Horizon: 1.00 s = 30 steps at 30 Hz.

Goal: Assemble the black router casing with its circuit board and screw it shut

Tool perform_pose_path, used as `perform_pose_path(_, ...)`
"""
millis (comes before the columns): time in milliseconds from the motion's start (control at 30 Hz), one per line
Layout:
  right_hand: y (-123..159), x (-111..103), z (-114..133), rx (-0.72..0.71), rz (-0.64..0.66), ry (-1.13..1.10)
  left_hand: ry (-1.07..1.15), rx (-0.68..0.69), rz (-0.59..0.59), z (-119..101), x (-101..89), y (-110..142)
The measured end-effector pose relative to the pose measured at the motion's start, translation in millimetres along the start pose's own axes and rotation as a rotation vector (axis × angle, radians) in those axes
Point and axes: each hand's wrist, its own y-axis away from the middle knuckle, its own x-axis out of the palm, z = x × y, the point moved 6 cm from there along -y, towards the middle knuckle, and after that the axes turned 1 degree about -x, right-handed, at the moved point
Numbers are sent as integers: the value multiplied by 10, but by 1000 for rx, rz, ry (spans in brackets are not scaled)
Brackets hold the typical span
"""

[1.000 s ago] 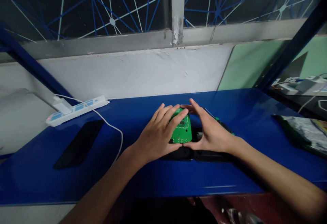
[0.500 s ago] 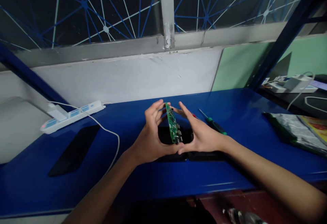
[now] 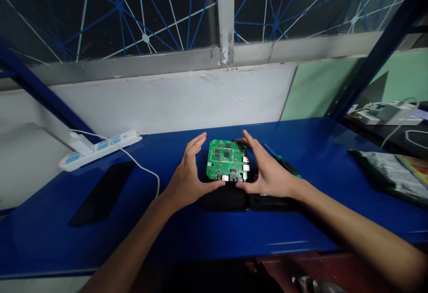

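A green circuit board [image 3: 224, 157] is held up in front of me, its chip side facing me and its ports along the lower and right edges. My right hand [image 3: 264, 168] grips it on the right side, with fingers at the upper right corner and thumb by the lower right ports. My left hand [image 3: 189, 172] is spread around the left side; its fingers are off the board and its thumb tip is at the lower edge. Below the board lie a black plastic casing part [image 3: 225, 198] and a second black part [image 3: 272, 203], both partly hidden.
A green-handled screwdriver [image 3: 286, 167] lies behind my right hand. To the left are a flat black panel [image 3: 103, 195], a white power strip [image 3: 100, 149] and its loose white cable [image 3: 143, 166]. A silvery packet [image 3: 388, 172] lies at the right.
The board has turned from edge-on to showing its broad face. My left fingers have come away from it, and my right fingers have closed in on its upper right corner.
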Motion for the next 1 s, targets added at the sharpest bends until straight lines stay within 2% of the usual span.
perform_pose_path(100,-3,8,24,-11,16,36,-83,-14,23,56,19,44)
perform_pose_path(267,-10,5,61,-39,38,51,-157,23,72,30,62,69)
perform_pose_path(467,-8,-6,80,-89,53,42,-187,-31,180,27,108,81)
perform_pose_path(800,2,-6,89,-67,90,43,-192,41,77,-5,40,117)
perform_pose_path(1000,-1,-62,77,-58,124,80,-180,16,71,-2,3,137)
